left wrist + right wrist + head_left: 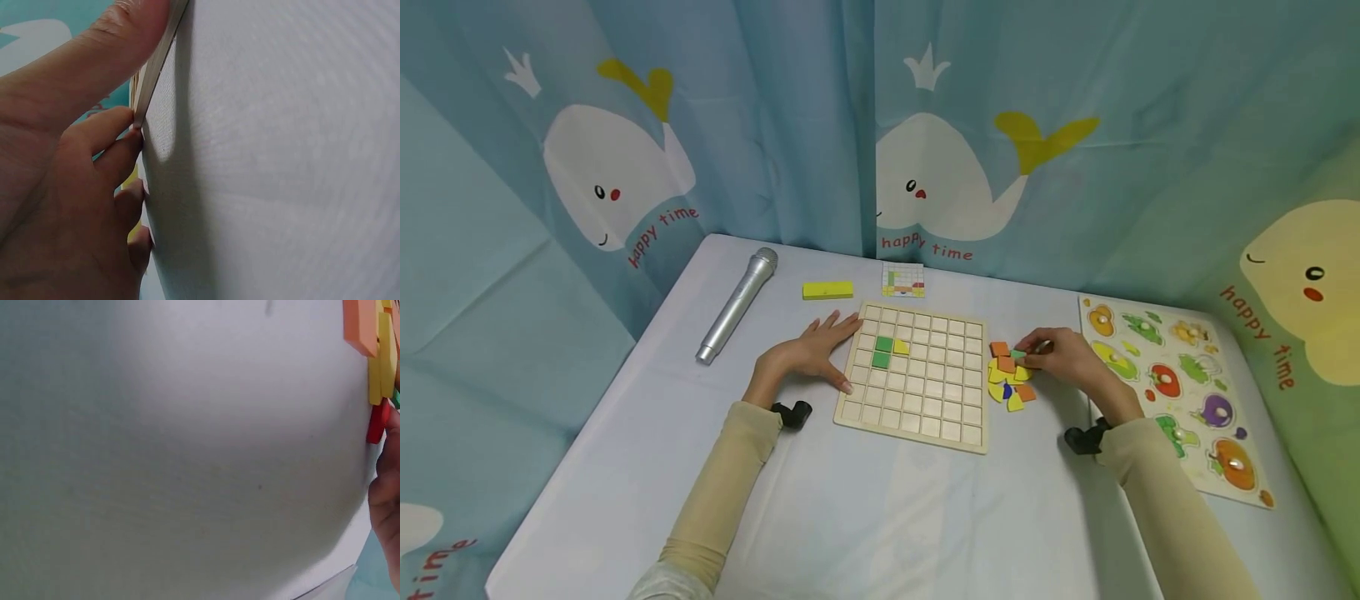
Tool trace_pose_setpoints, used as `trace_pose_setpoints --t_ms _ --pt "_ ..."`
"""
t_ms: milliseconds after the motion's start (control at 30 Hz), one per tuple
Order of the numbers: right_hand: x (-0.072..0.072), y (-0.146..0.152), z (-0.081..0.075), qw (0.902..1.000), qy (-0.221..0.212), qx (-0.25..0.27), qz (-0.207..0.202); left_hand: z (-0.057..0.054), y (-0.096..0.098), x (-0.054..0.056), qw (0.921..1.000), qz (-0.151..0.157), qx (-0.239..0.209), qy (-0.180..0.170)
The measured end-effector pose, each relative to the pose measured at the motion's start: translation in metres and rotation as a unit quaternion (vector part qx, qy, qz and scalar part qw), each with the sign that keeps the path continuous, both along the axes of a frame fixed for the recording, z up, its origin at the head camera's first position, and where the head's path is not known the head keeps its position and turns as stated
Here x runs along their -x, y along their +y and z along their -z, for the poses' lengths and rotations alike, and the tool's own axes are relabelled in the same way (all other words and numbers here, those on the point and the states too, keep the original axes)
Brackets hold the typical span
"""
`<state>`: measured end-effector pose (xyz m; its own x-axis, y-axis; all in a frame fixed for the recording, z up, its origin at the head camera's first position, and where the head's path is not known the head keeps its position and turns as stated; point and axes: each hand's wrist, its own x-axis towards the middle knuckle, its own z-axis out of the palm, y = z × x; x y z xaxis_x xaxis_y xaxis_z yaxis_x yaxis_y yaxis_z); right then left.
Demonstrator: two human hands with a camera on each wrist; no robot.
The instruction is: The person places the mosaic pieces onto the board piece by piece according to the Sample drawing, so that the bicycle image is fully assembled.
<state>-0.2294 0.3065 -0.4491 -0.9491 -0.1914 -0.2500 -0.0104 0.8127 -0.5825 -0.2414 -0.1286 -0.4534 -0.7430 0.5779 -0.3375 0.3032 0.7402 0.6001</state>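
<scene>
My left hand (815, 347) rests spread against the left edge of a wooden grid board (932, 404), while my right hand (1062, 360) pinches a green tile (1017, 354) at the colourful tile pile (1006, 365) just beside the board's right edge.

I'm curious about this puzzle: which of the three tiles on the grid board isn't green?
The yellow tile, just right of the upper green square. Its colour and curved edge distinguish it from that and the lower green square.

Beyond the hands (812, 348), pale-blue curtains (820, 100) printed with white whales (928, 167) and red lettering (904, 242) hang behind the white-covered table (820, 500) and turn green to the hands' right.
</scene>
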Motion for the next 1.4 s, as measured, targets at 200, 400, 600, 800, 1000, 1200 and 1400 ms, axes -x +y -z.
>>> trace_pose_setpoints --t_ms 200,400,600,800,1000,1200,1400 --pt "-0.004 0.002 -0.005 0.9999 0.011 0.009 0.005 0.001 0.0 0.0 1.0 0.0 0.005 -0.002" --pt "-0.007 0.003 -0.011 0.9996 0.02 0.018 0.005 0.0 0.0 0.0 1.0 -0.002 0.007 -0.004" --pt "-0.009 0.001 -0.016 0.9991 0.016 0.037 0.009 0.0 -0.001 -0.001 1.0 -0.004 0.006 -0.001" --pt "-0.013 -0.008 -0.02 0.9975 0.005 0.07 0.013 0.0 0.0 -0.001 1.0 -0.002 0.003 0.001" --pt "-0.016 -0.022 -0.022 0.9965 0.011 0.083 0.005 0.0 0.001 -0.001 1.0 -0.002 0.005 -0.001" --pt "-0.014 -0.039 -0.019 0.996 0.025 0.085 -0.011 0.001 0.001 0.0 1.0 -0.002 0.008 -0.001" --pt "-0.013 -0.059 -0.019 0.9953 0.033 0.087 -0.026 0.0 -0.001 0.0 1.0 -0.004 0.006 -0.004"
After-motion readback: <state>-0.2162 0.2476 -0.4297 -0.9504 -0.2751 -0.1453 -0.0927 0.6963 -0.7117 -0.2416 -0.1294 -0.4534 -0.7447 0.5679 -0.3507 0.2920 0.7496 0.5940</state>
